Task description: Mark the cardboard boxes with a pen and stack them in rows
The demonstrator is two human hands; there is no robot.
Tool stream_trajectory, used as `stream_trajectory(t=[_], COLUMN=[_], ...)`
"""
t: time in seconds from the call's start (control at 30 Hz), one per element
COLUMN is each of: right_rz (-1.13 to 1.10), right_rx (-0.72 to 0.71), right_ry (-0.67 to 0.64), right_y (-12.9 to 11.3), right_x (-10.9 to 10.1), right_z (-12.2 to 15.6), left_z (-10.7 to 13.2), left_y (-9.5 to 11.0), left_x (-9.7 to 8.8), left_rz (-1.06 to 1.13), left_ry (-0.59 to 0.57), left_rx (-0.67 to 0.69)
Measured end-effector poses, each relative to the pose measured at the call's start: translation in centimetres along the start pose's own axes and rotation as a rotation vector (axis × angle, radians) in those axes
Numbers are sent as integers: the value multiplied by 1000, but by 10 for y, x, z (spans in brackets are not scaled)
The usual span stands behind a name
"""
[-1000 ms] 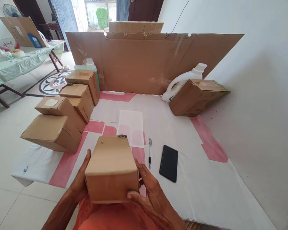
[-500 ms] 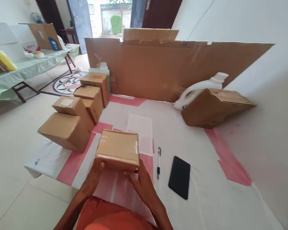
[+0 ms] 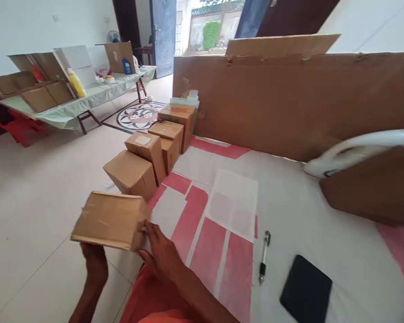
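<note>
I hold a small taped cardboard box (image 3: 111,220) between both hands, low at the left, just off the edge of the white and red sheet (image 3: 289,206). My left hand (image 3: 94,262) grips it from below at the near side. My right hand (image 3: 160,255) presses its fingers against the box's right end. The box hangs just in front of a row of several similar cardboard boxes (image 3: 131,172) lined up along the sheet's left edge.
A pen (image 3: 264,260) and a black phone (image 3: 306,291) lie on the sheet at the right. A large cardboard sheet (image 3: 289,103) stands behind. A white jug (image 3: 357,150) and a bigger box (image 3: 373,188) are at the far right. A table with boxes (image 3: 70,94) stands at the left.
I have carried the box from in front of me to the left, toward the near end of the box row. My view has turned left.
</note>
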State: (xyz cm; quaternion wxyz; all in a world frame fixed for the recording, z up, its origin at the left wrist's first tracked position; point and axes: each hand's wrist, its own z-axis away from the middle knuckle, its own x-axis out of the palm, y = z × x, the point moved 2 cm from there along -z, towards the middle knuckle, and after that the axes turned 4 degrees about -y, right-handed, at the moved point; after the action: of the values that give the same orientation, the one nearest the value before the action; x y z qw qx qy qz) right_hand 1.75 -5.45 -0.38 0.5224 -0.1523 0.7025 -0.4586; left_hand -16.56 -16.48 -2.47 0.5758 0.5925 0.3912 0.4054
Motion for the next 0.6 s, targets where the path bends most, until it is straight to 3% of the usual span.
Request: stream_trajectory(t=[0.17, 0.33, 0.47, 0.53, 0.6], right_rz=[62, 51, -37, 1, 140], right_rx=[47, 99, 36, 31, 119], right_ry=[-41, -27, -7, 74, 230], right_y=[-19, -22, -9, 15, 48], right_x=[-4, -8, -11, -15, -22], right_z=[-50, -59, -39, -15, 15], left_z=[-55, -73, -64, -54, -43], left_y=[5, 4, 17, 34, 57], left_x=[17, 49, 65, 62, 47], left_rz=[78, 224, 166, 90, 45], left_ry=[-52, -86, -104, -116, -139], left_rx=[0, 131, 165, 183, 197])
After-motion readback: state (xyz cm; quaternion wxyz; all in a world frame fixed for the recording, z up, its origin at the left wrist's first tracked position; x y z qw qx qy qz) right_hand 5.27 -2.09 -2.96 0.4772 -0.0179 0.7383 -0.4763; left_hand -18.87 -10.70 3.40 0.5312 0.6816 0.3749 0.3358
